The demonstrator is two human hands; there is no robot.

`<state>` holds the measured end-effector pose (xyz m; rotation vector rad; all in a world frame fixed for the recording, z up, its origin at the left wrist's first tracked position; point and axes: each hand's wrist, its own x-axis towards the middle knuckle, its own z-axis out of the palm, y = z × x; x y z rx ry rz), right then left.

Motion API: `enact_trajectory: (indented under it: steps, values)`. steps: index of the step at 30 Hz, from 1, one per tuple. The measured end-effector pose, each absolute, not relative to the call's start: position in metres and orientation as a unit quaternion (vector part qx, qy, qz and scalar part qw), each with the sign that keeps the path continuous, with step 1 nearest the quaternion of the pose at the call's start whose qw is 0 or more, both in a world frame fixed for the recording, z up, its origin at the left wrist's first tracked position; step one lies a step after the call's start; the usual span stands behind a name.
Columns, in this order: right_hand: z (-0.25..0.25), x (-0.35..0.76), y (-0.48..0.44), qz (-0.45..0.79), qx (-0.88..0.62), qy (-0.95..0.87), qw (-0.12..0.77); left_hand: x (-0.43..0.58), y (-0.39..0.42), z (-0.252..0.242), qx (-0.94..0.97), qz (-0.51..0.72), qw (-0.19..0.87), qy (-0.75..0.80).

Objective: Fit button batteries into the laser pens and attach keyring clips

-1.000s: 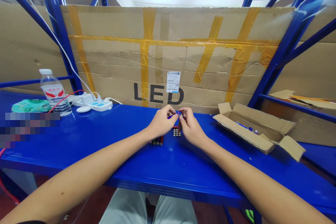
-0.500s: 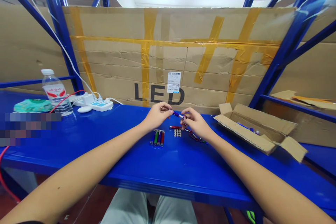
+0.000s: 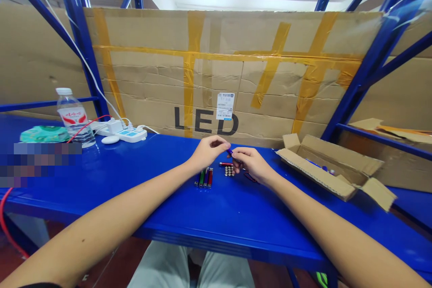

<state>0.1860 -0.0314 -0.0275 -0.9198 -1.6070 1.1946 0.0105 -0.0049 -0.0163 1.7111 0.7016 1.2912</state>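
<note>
Above the table, my left hand (image 3: pixel 209 152) pinches one end of a small blue-purple penlight-like tube (image 3: pixel 230 151) between thumb and fingertips. My right hand (image 3: pixel 252 163) closes round the other end, and its fingers hide most of that part. Just below my hands lies a red tube (image 3: pixel 225 164) of similar size. Small round silver button cells (image 3: pixel 229 171) sit in a tight grid beneath it. To their left, several blue, green and red tubes (image 3: pixel 204 178) lie side by side. A dark red carabiner clip (image 3: pixel 250 177) shows partly under my right hand.
An open cardboard box (image 3: pixel 313 177) with blue items inside stands at the right. On the left are a water bottle (image 3: pixel 74 119), a green packet (image 3: pixel 44 134) and a white power strip (image 3: pixel 130 133) with cables. A large taped carton (image 3: pixel 151 81) rises behind the blue table (image 3: pixel 236 220).
My hands have drawn closer together around the blue-purple tube, and less of it shows. My right hand has turned, its fingers now curled lower. The view has shifted slightly.
</note>
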Motion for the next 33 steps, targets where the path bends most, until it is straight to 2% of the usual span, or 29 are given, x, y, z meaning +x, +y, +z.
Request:
enact_trajectory:
  steps: [5,8,19,33]
  values:
    - [-0.028,0.189,-0.028,0.448,-0.402,-0.654,0.458,0.003,0.006,-0.014,0.518,0.527,0.629,0.241]
    - [-0.029,0.190,-0.026,0.439,-0.418,-0.659,0.445,-0.003,0.011,-0.012,0.468,0.518,0.681,0.222]
    - [-0.027,0.192,-0.029,0.410,-0.435,-0.684,0.419,-0.006,0.008,-0.008,0.464,0.519,0.683,0.222]
    - [-0.014,0.192,-0.036,0.281,-0.481,-0.683,0.473,-0.006,0.012,-0.013,0.506,0.485,0.689,0.184]
